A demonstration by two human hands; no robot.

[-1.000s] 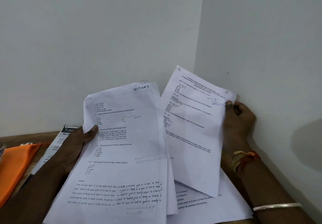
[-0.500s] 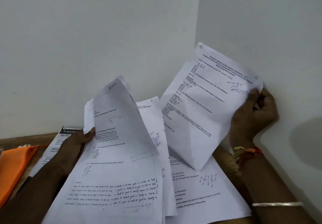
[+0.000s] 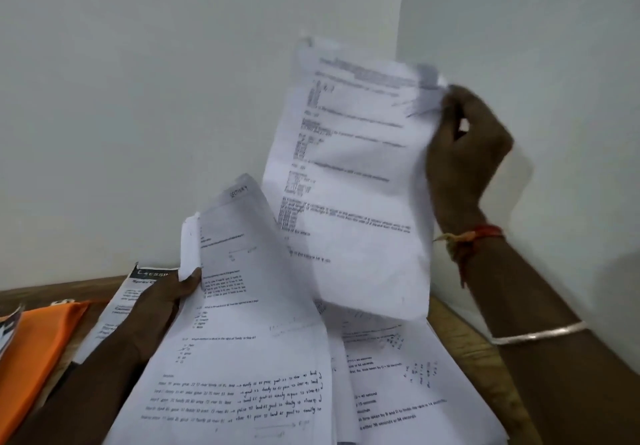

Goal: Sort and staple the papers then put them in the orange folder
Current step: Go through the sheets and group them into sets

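Loose sheets [image 3: 415, 392] spread on wooden surface [image 3: 460, 340], nearest. Left hand [image 3: 162, 302] grips paper stack [image 3: 242, 358] by left edge, thumb on top, top page curling. Orange folder [image 3: 31, 351] flat at far left, leaflet [image 3: 117, 309] beside it. Right hand [image 3: 464, 154] raised, fingers [image 3: 453, 105] pinching single sheet [image 3: 349, 185] at top right corner; print blurred.

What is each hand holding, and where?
Right hand pinches a single sheet at its top right corner; left hand grips the stack by its left edge.
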